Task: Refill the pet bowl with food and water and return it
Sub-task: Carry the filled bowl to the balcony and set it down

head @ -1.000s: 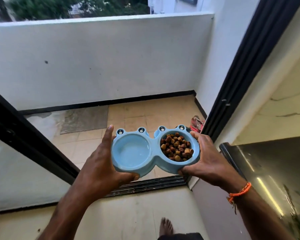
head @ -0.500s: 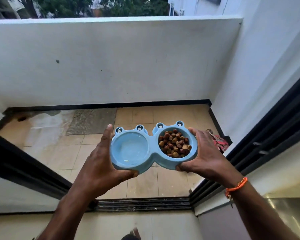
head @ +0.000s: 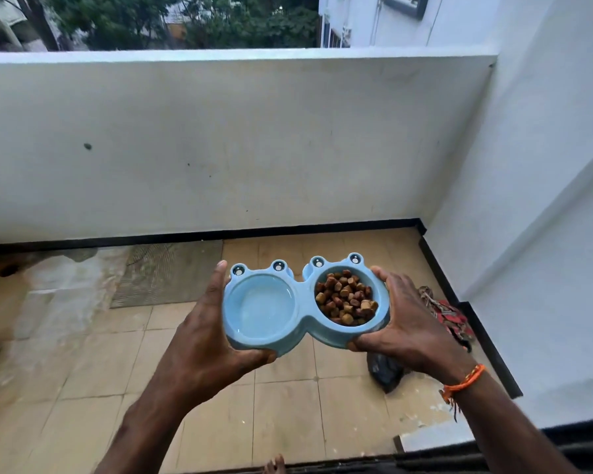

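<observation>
Bowl at frame centre, gripped at each end by left hand and right hand: keep level, lower slowly onto tiles.

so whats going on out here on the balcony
A person is carrying a blue double pet bowl over the tiled balcony floor, the left hand gripping one end and the right hand the other. The right cup holds dry kibble; the left cup seems to hold clear water. The bowl has not been set down.
</observation>
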